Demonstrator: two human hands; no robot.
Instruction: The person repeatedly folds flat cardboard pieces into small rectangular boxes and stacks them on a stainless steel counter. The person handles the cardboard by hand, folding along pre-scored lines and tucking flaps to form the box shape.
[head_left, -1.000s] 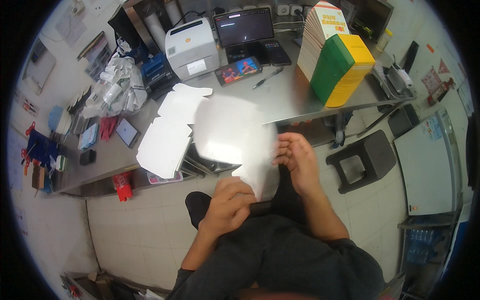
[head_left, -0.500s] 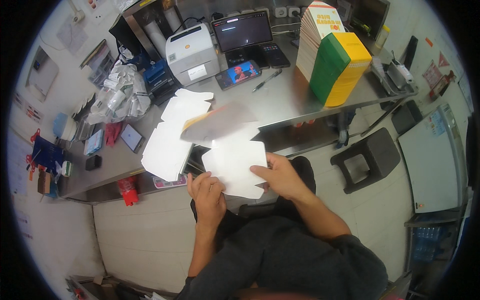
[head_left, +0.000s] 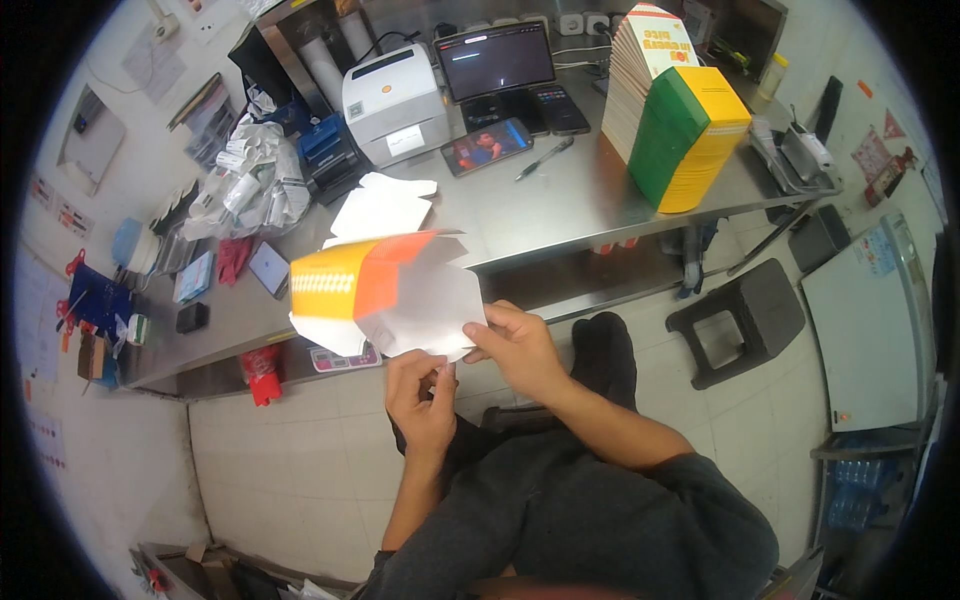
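A partly folded paperboard box (head_left: 425,300), white inside with yellow and orange outer faces, is held above the bench's front edge. My right hand (head_left: 517,350) is closed on its right-hand panel, thumb on the white inner side. At the lower edge my left hand (head_left: 420,400) is pinched, with its thumb and bent fingers on a flap there. Behind the held box, white flat paperboard blanks (head_left: 378,208) lie on the steel bench, partly hidden by it.
On the bench (head_left: 560,210) stand green-and-yellow stacked cartons (head_left: 680,140), a white label printer (head_left: 395,105), a tablet (head_left: 497,62) and a phone (head_left: 487,148) near a pen (head_left: 545,158). A bag of paper rolls (head_left: 250,185) sits left. On the floor stands a dark stool (head_left: 740,315).
The paperboard has turned from a flat white sheet to a folded-up shape, its yellow and orange sides now showing at left. My right hand has moved left with it.
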